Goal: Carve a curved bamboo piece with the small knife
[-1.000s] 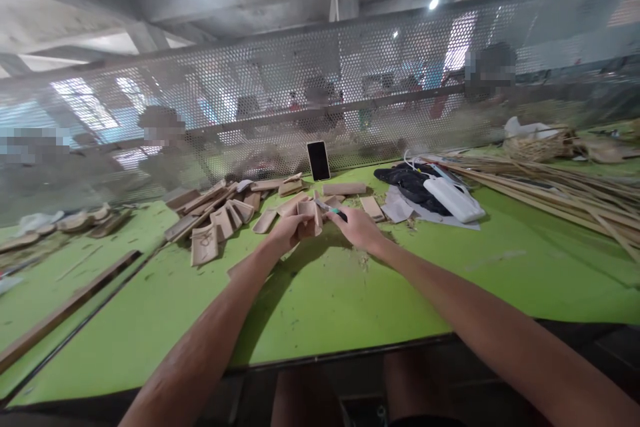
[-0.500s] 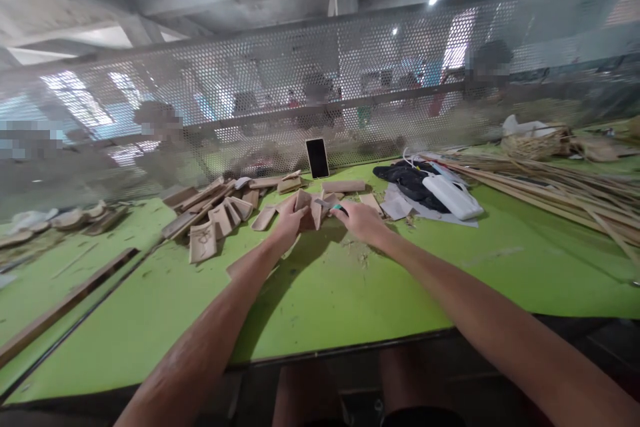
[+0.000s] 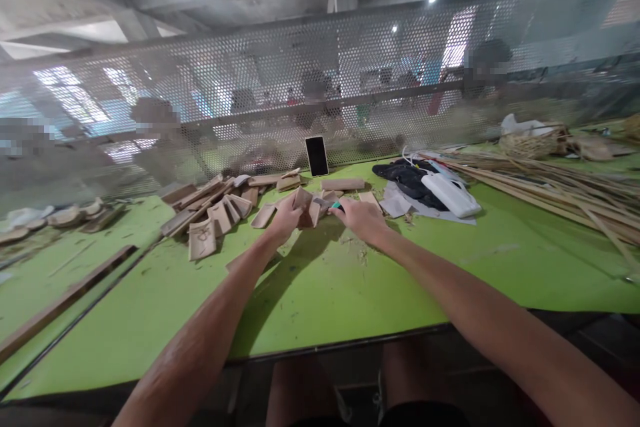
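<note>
Under and around both my hands spreads one green surface (image 3: 350, 300), and beyond them stands one perforated screen (image 3: 270, 60). Well to the right of my right hand lies one spread of long strips (image 3: 530, 190), too many to count. Left of my left hand is a heap of wooden pieces (image 3: 217, 219), more than ten, overlapping too much for an exact count. Further left, one wooden bar (image 3: 70, 300) slants away from me. Right of and beyond my right hand sit one dark cloth (image 3: 400, 175) and one white case (image 3: 451, 195). My left hand (image 3: 284, 219) is clamped on one wooden piece (image 3: 303, 203); my right hand (image 3: 361, 217) is wrapped around one knife (image 3: 338, 205). The hands are near each other, apart. One phone (image 3: 317, 156) leans upright just past them. The held piece, between my hands, is tilted up; my fingers hide which way its long axis runs. The knife's long axis runs roughly crosswise, blade pointing left at the piece; I cannot tell whether they touch.
</note>
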The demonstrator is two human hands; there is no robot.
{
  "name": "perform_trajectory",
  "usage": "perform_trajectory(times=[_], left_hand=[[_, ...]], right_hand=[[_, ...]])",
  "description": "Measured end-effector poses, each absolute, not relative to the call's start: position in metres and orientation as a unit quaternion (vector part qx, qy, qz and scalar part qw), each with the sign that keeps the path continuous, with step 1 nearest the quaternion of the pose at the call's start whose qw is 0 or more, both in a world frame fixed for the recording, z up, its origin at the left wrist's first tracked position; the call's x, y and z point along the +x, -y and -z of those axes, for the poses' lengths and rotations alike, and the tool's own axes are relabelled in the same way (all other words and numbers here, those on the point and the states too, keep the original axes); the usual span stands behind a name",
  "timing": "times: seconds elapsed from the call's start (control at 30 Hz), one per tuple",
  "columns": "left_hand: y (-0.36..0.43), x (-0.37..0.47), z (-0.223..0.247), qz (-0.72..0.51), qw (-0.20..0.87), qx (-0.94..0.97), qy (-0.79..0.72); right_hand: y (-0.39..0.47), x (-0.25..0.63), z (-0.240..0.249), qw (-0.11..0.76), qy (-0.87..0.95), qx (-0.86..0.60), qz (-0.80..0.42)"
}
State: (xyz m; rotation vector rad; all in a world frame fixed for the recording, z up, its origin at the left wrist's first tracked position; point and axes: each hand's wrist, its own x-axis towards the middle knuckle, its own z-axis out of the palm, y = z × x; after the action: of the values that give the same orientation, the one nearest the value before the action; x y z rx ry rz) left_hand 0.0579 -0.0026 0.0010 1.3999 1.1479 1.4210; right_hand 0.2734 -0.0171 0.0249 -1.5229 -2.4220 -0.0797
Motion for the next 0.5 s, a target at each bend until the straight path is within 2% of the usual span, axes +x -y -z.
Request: perform_trajectory(times=[0.3,0.5], left_hand=[[0.0067,0.0563,-0.0072,-0.545,0.382,0.579,-0.471],[0.0102,0.0551,-0.0113,-0.486,0.337,0.629,-0.504]], right_hand=[[0.0175,0.2726,-0.0239,0.137,0.840,-0.525,0.030],[0.0186,0.2722,-0.0257,0.120,0.840,-0.528,-0.006]])
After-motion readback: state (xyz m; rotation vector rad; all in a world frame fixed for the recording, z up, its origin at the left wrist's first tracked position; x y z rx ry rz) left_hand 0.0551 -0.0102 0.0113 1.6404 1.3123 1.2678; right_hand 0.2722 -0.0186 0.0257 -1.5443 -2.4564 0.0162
